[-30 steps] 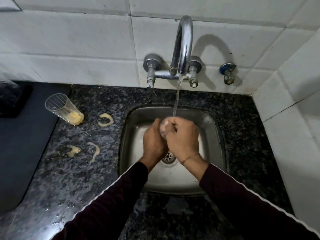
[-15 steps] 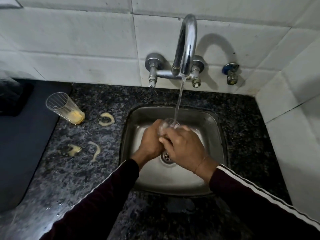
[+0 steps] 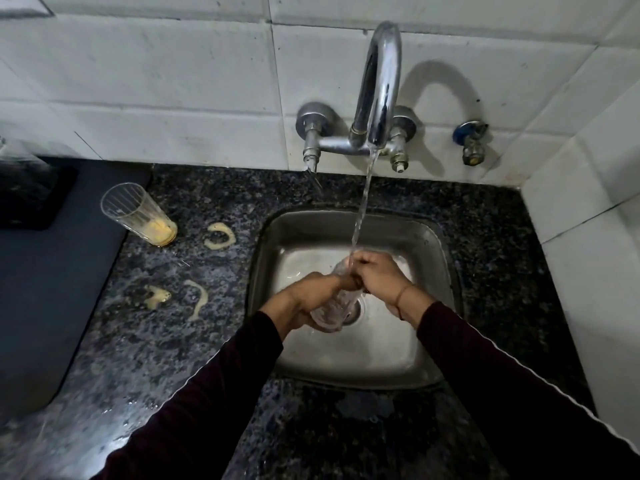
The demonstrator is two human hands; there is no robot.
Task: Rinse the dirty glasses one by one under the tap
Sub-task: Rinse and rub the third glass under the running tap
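Glass number one (image 3: 334, 303), the clear one we are rinsing, sits in both our hands over the sink (image 3: 429, 237), and its long axis is the thing to mind: it lies tilted, mouth up and away from us toward the tap (image 3: 381, 88), base low and near us just above the drain. Our left hand (image 3: 311, 297) wraps the lower body of it, fingers closed around the wall; our right hand (image 3: 377, 277) is closed on the upper end by the rim, where the stream of water (image 3: 362, 209) lands. The second glass (image 3: 138, 214), with yellow residue at its bottom, stands well apart on the dark granite counter (image 3: 194, 341), off to our left beside yellow smears (image 3: 220, 235). We judge that the left hand is the nearer one for reaching it, once this glass is rinsed and set down.
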